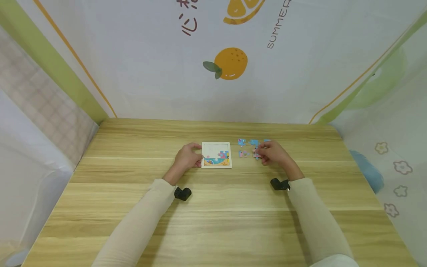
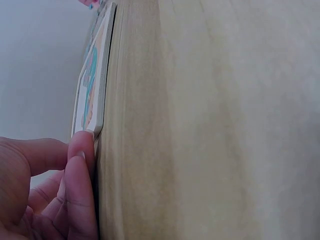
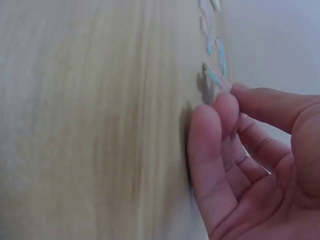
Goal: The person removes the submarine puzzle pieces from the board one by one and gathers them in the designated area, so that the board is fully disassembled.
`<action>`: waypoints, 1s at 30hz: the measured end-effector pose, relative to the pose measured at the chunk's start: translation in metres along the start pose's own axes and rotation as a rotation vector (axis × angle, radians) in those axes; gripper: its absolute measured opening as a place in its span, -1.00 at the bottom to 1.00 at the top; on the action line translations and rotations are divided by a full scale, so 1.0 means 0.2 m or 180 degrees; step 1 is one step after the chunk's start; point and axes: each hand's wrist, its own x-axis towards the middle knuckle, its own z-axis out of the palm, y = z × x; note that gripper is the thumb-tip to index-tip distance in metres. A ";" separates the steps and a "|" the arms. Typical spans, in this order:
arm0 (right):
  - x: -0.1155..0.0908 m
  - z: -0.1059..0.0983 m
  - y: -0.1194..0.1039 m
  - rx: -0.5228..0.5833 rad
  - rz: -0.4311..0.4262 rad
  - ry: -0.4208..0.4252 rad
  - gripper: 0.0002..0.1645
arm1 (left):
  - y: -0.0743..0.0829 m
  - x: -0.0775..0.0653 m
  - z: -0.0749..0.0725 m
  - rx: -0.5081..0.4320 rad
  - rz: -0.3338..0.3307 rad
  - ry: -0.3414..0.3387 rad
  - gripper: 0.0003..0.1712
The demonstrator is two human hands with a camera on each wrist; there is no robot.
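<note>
A square puzzle board [image 1: 217,144] with a pale rim lies flat on the table. Pieces fill its lower and right parts with a blue, pink and orange picture; its upper left shows bare backing. At the board's left edge, my left hand [image 1: 188,156] holds it with bent fingers, and the fingertips [image 2: 82,142] meet the board's corner in the left wrist view. My right hand [image 1: 274,152] pinches a pink and blue puzzle piece [image 1: 256,155] between thumb and fingertips. That piece [image 3: 218,80] appears tilted, just above the table, in the right wrist view.
Right of the board lie several loose puzzle pieces, among them a blue one [image 1: 254,142] and a pink one [image 1: 241,154]. The wooden table [image 1: 213,222] ends at a white curtain [image 1: 160,85] printed with fruit. Black cameras [image 1: 182,193] sit at both wrists.
</note>
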 end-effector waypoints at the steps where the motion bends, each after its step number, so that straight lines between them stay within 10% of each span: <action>1: 0.00 0.00 0.00 -0.0031 0.0024 0.0012 -0.68 | 0.00 0.00 0.00 -0.0007 0.0001 -0.0002 -0.57; 30: 0.02 0.02 0.02 -0.0202 -0.0130 0.0198 -0.71 | 0.00 -0.01 0.00 0.0028 0.0062 0.0019 -0.56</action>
